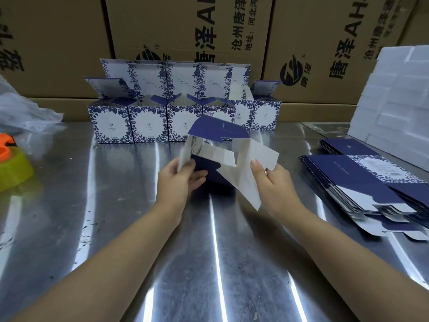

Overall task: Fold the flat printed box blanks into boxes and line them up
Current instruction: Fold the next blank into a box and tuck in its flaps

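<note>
A partly opened box blank (228, 156), navy outside and white inside, hangs above the middle of the steel table (116, 228). My left hand (178, 180) pinches its left edge, thumb on the white inner face and fingers under a navy flap. My right hand (275, 180) grips its right panel, thumb on top. Behind it, several folded blue-and-white floral boxes (148, 124) stand in a row with lids up. A stack of flat blanks (362, 182) lies at the right.
Large brown cartons (185, 31) wall off the back. White foam pieces (394, 101) lean at the far right. A yellow-and-orange tape dispenser (11, 163) and a crumpled clear plastic bag (21, 108) sit at the left edge.
</note>
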